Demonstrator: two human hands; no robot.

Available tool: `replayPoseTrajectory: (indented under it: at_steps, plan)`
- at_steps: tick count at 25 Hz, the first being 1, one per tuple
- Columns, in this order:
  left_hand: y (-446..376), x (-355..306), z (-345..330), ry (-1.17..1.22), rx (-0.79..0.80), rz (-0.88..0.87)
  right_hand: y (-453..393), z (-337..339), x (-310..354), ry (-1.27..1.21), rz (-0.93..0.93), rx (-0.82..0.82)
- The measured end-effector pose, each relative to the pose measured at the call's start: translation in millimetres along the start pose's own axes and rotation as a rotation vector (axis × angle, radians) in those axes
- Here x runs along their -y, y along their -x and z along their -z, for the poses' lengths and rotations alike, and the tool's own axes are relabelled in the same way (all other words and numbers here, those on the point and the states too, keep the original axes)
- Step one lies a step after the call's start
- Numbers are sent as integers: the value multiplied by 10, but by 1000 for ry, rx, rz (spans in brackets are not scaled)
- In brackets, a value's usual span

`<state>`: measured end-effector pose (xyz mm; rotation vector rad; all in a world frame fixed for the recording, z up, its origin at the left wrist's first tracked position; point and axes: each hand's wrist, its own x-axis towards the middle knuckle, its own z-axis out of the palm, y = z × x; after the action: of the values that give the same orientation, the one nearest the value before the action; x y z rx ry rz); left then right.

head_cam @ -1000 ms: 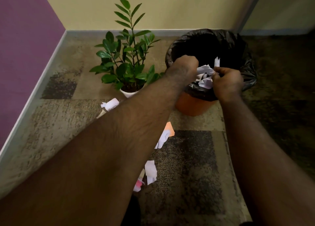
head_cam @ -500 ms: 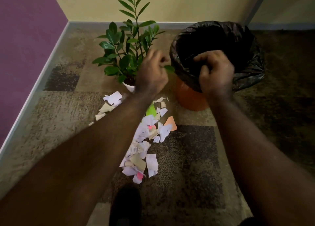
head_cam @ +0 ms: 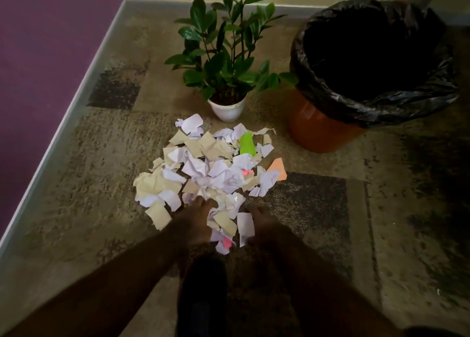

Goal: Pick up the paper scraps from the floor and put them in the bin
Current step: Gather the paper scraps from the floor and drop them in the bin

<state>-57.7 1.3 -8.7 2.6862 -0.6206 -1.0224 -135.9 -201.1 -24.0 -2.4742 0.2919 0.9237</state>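
Observation:
A heap of torn paper scraps [head_cam: 211,168], white, tan, green, orange and pink, lies on the carpet in front of me. The orange bin [head_cam: 318,128] with a black liner stands to the pile's right and further back, its inside dark. My left hand [head_cam: 193,222] rests on the near left edge of the heap with fingers stretched out. My right hand [head_cam: 264,227] is at the near right edge beside a white scrap [head_cam: 245,226], fingers also extended. A few scraps lie between the two hands. Neither hand lifts anything.
A potted plant [head_cam: 226,56] in a white pot [head_cam: 226,109] stands just behind the pile, left of the bin. A purple wall [head_cam: 38,56] with a pale skirting runs along the left. My dark shoe [head_cam: 201,298] is under my arms, near the heap.
Both hands have come away from the bin's mouth and dropped to the near edge of the heap. The scraps they held over the bin are gone from them.

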Motion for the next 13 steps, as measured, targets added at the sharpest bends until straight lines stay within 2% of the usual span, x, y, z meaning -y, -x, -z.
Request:
replayPoseTrajectory:
  at_steps: [2,3,6,9,13]
  plan:
    - [113,-21,-193,-187,-68,-99,45,-197,33,123,32,-90]
    - [147,-58,-258,-227,-108,-131,31,-209,64,110,48,-83]
    - [123,-180,-373,-204,-120,-133,-38,-209,190,12,67,18]
    - [41,-249,-393,-256,-133,-66,-82,-275,301,10,38,32]
    - [-31,-210,-372,-172,-116,-65,-123,-349,341,2,55,-2]
